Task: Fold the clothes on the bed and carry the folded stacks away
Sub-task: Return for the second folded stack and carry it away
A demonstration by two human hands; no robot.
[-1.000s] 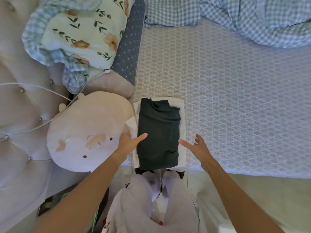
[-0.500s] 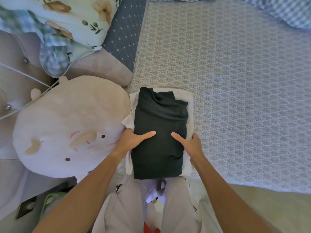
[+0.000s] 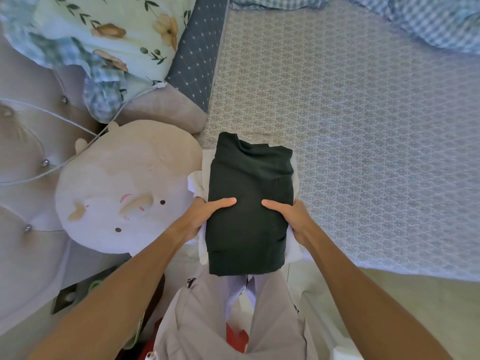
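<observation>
A folded dark green garment [image 3: 249, 198] lies on top of a folded white garment [image 3: 201, 183], forming one stack at the near edge of the bed [image 3: 363, 152]. My left hand [image 3: 205, 216] grips the stack's left side, thumb on top of the dark cloth, fingers hidden underneath. My right hand [image 3: 288, 216] grips the right side the same way. The stack's near end hangs past the bed edge, over my legs.
A round cream plush pillow [image 3: 122, 190] lies just left of the stack. Floral and dotted pillows [image 3: 145, 42] sit at the back left by the tufted headboard [image 3: 26, 157]. A checked blanket [image 3: 428, 19] is bunched at the far right. Floor [image 3: 415, 307] shows beside the bed.
Both hands came in from open beside the stack, closed on its two sides, and the stack has shifted toward me past the bed edge.
</observation>
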